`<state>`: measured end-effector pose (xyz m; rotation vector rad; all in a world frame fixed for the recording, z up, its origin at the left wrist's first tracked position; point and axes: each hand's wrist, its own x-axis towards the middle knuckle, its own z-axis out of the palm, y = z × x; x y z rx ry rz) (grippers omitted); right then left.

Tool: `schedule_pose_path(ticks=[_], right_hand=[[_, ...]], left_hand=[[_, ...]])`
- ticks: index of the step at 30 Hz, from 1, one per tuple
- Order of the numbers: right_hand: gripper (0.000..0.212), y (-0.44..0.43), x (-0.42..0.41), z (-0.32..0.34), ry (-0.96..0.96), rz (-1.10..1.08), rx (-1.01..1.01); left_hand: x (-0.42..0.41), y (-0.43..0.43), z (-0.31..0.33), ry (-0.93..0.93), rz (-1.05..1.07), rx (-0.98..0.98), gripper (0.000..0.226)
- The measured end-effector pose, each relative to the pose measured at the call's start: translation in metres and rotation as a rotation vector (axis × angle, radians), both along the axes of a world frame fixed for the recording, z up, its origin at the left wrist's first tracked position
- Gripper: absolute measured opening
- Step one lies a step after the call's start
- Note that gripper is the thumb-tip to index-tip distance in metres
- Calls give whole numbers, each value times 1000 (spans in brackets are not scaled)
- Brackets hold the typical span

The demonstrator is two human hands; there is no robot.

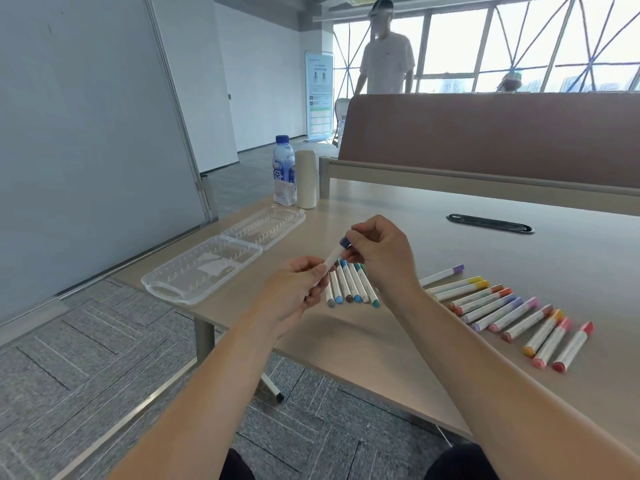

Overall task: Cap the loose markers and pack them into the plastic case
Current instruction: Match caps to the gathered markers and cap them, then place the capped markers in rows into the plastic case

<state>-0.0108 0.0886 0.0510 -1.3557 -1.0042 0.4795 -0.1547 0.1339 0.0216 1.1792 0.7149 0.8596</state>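
Hands [294, 289] [377, 251] cap marker [334, 256] — bottle [284, 169] beyond case [221, 258].

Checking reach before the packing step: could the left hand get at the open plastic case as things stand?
Probably yes, once freed. The plastic case lies open on the table's left, with nothing between it and the left hand. But that hand now grips the marker whose blue cap the right hand is holding.

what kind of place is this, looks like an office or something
Most likely an open-plan office. A long shared desk has a cable slot and a fabric divider panel; beyond are carpet tiles, a roll-up banner and tall windows.
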Motion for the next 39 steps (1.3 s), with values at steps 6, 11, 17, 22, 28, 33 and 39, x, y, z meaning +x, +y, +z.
schedule_pose_path(ticks=[6,11,17,22,28,33,39], right_hand=[[11,23,1,3,-39,100,-81],[2,73,0,-19,-260,63,-249],[15,111,-8,-46,-580,18,-394],[14,117,-9,-48,-746,-49,-464],[16,119,-6,-51,-775,-83,-474],[12,115,-5,-46,-725,-58,-423],[13,130,-16,-44,-651,46,-362]], left_hand=[[-7,3,-7,137,13,149,22],[-25,32,-7,228,227,252,19],[-34,52,-15,270,218,303,19],[-30,56,-19,272,206,277,20],[-23,53,-17,280,213,301,22],[-29,58,-15,298,239,319,23],[-57,87,-12,408,404,405,14]])
